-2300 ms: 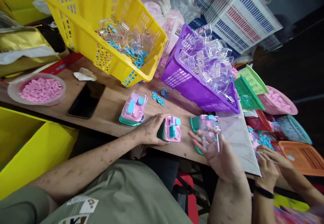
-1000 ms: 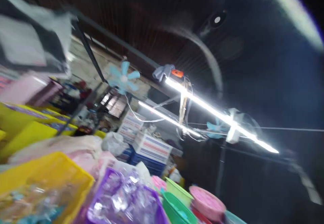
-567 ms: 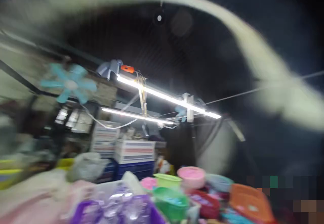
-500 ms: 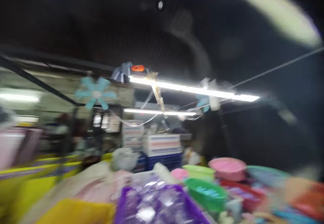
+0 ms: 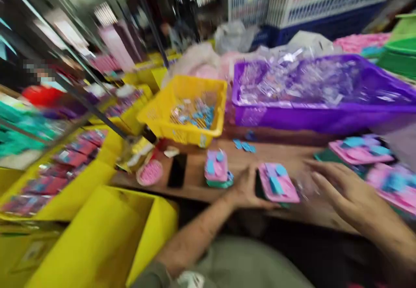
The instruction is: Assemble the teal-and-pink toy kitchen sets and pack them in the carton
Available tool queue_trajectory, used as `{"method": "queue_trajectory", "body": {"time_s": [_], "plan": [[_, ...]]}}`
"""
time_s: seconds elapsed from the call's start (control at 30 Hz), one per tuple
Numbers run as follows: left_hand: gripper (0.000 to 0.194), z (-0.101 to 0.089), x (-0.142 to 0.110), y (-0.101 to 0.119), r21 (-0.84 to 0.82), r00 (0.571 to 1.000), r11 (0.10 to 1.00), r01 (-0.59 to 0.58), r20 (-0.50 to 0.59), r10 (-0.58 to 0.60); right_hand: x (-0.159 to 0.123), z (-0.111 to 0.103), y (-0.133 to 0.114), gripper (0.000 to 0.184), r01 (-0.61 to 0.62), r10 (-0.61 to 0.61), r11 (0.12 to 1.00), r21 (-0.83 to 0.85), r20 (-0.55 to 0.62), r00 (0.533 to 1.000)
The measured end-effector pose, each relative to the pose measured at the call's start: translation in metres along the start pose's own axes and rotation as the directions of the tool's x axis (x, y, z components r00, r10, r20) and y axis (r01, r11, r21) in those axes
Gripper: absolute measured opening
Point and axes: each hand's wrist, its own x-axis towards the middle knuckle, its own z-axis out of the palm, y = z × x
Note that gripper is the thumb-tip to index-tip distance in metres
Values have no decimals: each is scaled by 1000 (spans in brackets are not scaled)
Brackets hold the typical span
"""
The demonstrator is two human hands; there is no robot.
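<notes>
left hand (image 5: 242, 190) grips the pink-topped box (image 5: 280, 184) at the table's (image 5: 282, 151) near edge; right hand (image 5: 352, 192), hold too blurred to tell, is beside a clear piece (image 5: 307, 188). seemingly a steadying step; that piece wants light fingers.

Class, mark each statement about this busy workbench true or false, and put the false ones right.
1. The left hand grips a pink-topped box. True.
2. The yellow basket stands to the right of the purple basket. False: it stands to the left of it.
3. The dark phone lies on the table. True.
4. The round bowl holds green pieces. False: its pieces are pink.
5. The right hand is inside the purple basket. False: it is outside it, nearer the wearer.
</notes>
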Motion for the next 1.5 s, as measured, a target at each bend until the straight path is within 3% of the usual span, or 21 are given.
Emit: {"method": "queue_trajectory", "body": {"time_s": [0.03,0.13,0.33,0.53,0.9,1.2,1.5], "plan": [[135,6,0,-9,14,1000,1000,-19,-21,19,0,-9,7,53,-4,6,999,-33,79,997],[135,10,-2,-27,29,998,997,-70,-4,70,7,-18,0,51,-25,25,1000,-3,54,998],[136,6,-3,-39,48,977,975,-215,2,215,20,21,-57,47,122,-128,992,39,268,955],[125,7,1,-39,41,956,955,-293,-7,293,23,33,-54,51,218,-170,974,-64,429,887],[119,12,-2,-36,75,954,956,-284,-80,289,28,24,-65,46,297,-193,943,-151,481,855],[115,10,-2,-35,53,942,946,-320,-88,324,21,27,-74,52,330,-201,920,-209,469,860],[110,16,-2,-34,103,955,955,-278,-80,286,20,27,-76,50,327,-195,919,-221,469,862]]}}
